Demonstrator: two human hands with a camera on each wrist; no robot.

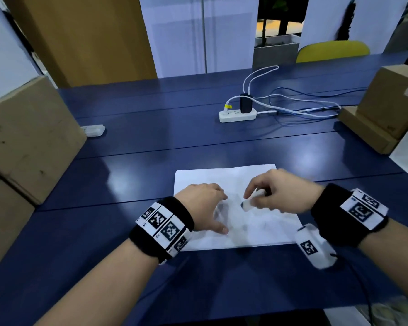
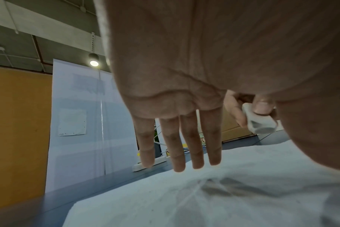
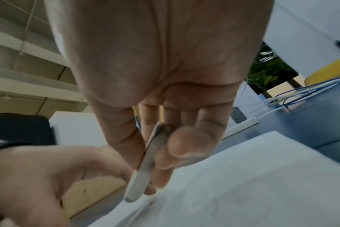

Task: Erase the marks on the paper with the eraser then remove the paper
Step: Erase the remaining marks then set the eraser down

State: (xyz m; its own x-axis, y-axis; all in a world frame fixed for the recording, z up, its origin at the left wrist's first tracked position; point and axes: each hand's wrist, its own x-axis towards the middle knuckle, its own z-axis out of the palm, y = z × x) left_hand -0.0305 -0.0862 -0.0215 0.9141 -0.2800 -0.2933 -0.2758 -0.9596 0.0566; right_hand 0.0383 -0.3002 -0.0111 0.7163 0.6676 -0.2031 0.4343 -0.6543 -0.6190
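On the blue counter (image 1: 151, 161), your left hand (image 1: 203, 203) lies flat, fingers straight, on the paper (image 1: 264, 227); your right hand (image 1: 276, 191) pinches the eraser (image 1: 247, 204) above grey smudges

A cardboard box (image 1: 396, 100) bears label "55"

Three views: one from the head, one from each wrist.
The blue table (image 1: 151, 142) is looked down on from above and behind both forearms, facing forward. Close under the left hand (image 2: 184, 76), a low view is given along the palm toward the far wall. The right hand (image 3: 155, 69) is seen likewise from beneath, tilted. The white paper (image 1: 224, 175) and the eraser (image 1: 247, 204) are shared by all three views.
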